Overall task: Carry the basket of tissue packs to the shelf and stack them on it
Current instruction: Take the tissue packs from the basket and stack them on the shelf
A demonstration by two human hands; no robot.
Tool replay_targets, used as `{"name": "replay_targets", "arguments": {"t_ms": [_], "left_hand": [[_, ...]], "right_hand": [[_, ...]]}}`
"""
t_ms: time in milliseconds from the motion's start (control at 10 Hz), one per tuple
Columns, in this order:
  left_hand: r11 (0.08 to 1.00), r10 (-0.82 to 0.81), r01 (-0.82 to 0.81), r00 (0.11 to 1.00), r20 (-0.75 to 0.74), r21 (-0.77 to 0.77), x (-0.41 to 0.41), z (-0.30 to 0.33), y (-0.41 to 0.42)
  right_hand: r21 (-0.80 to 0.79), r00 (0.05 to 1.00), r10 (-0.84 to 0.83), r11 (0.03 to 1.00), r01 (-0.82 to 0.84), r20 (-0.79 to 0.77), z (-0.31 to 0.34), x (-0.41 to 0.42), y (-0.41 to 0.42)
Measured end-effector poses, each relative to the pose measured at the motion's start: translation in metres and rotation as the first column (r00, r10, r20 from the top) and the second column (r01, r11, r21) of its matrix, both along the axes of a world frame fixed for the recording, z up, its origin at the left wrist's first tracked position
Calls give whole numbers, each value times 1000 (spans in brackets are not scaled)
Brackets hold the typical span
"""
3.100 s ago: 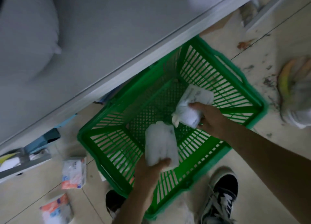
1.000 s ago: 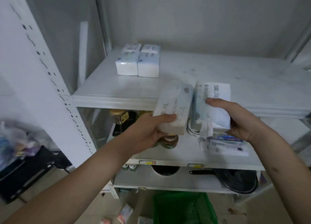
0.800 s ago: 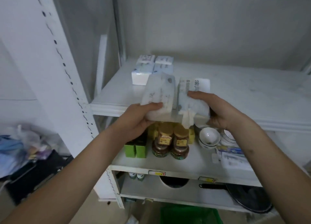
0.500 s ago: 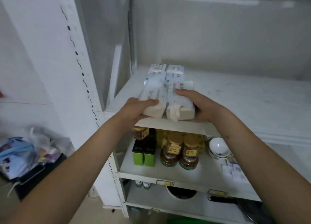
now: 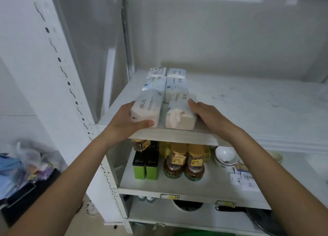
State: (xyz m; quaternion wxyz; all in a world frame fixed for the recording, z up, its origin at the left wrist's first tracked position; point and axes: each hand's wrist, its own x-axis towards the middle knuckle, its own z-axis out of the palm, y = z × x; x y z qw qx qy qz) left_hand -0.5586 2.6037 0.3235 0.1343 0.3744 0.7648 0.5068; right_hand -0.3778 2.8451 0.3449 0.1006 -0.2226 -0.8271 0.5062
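Two white tissue packs rest side by side at the front left edge of the white shelf (image 5: 248, 108). My left hand (image 5: 127, 122) grips the left pack (image 5: 147, 106) from its left side, thumb under its front. My right hand (image 5: 207, 113) lies against the right side of the right pack (image 5: 179, 111), whose front wrapper is torn with tissue sticking out. Behind them stand two rows of stacked tissue packs (image 5: 166, 81), reaching toward the back wall. A sliver of the green basket (image 5: 202, 234) shows at the bottom edge, on the floor.
The shelf below holds jars (image 5: 184, 164), green tins (image 5: 145, 164) and white bowls (image 5: 225, 157). A dark pan (image 5: 257, 216) lies on the lowest shelf. A perforated white upright (image 5: 58, 61) stands at the left. Bags and clutter (image 5: 23, 166) sit low left.
Three seconds ago both hands picked packs out of the basket on the floor. Since then they have risen to the shelf and set both packs down at its front edge.
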Motion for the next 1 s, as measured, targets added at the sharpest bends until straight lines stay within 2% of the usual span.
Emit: {"name": "replay_targets", "arguments": {"t_ms": [100, 300, 600, 800, 900, 1000], "left_hand": [[999, 51, -51, 995, -86, 3, -5, -9, -4], [995, 58, -74, 976, -208, -73, -13, -9, 11], [994, 37, -57, 979, -202, -93, -33, -7, 24], [990, 73, -91, 985, -154, -112, -32, 1, 32], [986, 138, -155, 968, -209, -69, -25, -6, 28], [971, 230, -238, 935, -271, 4, -11, -13, 23]], "right_hand": [[155, 994, 106, 982, -104, -2, -16, 10, 3], [273, 989, 53, 962, -14, -137, -22, -13, 1], [249, 985, -67, 963, 105, -158, -28, -31, 7], [389, 968, -202, 888, 246, -150, -31, -36, -5], [465, 960, -233, 840, 278, -153, -34, -33, -9], [582, 941, -265, 740, 338, -210, -43, -21, -17]]}}
